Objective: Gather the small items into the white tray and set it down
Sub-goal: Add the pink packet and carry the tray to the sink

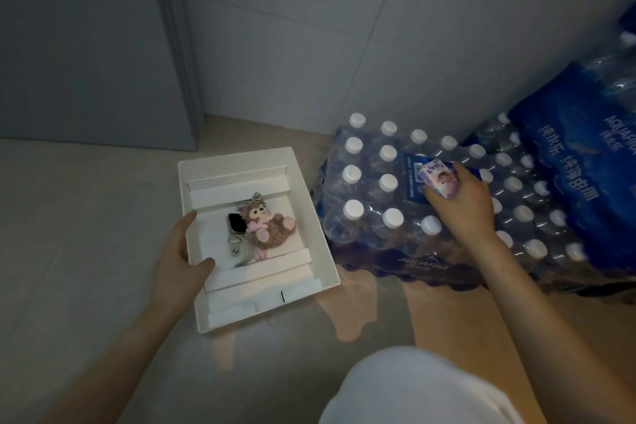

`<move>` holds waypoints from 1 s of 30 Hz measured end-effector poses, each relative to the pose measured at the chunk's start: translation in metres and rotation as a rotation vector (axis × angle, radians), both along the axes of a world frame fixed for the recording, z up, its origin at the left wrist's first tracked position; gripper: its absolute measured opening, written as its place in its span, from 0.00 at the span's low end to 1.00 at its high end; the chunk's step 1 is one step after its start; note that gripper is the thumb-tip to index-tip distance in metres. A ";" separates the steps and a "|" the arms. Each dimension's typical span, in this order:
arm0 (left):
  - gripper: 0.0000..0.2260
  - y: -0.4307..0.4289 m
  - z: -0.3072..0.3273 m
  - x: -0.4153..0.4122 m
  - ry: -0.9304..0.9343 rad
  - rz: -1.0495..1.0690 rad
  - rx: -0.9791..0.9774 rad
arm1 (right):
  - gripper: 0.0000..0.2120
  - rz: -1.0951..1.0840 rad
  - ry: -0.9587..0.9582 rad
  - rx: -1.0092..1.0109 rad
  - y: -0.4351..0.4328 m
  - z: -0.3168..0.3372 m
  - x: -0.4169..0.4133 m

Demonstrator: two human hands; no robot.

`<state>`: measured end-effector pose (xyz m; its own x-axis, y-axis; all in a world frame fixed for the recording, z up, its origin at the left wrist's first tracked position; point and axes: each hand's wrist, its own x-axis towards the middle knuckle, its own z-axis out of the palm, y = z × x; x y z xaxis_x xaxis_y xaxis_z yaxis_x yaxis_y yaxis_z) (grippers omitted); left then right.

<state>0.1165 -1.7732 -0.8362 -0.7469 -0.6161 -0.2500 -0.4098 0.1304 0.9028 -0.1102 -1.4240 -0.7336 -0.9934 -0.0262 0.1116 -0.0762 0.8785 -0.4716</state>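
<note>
My left hand [179,251] grips the white tray [320,248] at center frame; my right hand [461,206], center right, fingers wrapped round a small pink carton [438,179] over the bottle pack [371,203].

Beige tiled floor [86,234] carries 1 white tray [311,217] and, just beside its right edge, shrink-wrapped packs of water bottles [378,203] against the wall.

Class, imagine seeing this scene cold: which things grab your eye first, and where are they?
The shrink-wrapped pack of white-capped water bottles on the right; the right hand grips a small pink carton above it. Left of it, a white cardboard tray holds a brown plush toy.
</note>
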 end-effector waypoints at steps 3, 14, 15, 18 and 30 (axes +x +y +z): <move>0.36 -0.001 -0.002 -0.001 0.017 0.001 0.018 | 0.19 0.013 0.066 -0.085 -0.004 -0.003 0.001; 0.37 -0.004 -0.005 0.001 0.034 -0.011 -0.013 | 0.19 0.191 0.141 -0.341 -0.089 0.026 0.024; 0.37 -0.005 -0.005 0.001 0.038 -0.013 -0.010 | 0.19 0.226 0.142 -0.342 -0.100 0.026 0.028; 0.37 -0.005 -0.003 0.002 0.048 -0.020 0.008 | 0.21 0.311 0.159 -0.333 -0.130 0.023 0.039; 0.39 -0.010 -0.006 0.015 -0.005 0.003 0.090 | 0.24 0.591 0.013 -0.330 -0.206 -0.039 0.090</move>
<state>0.1316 -1.7834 -0.8417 -0.7438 -0.5930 -0.3085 -0.4146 0.0473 0.9088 -0.0203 -1.6298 -0.7726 -0.8209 -0.5275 0.2189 -0.5073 0.4973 -0.7039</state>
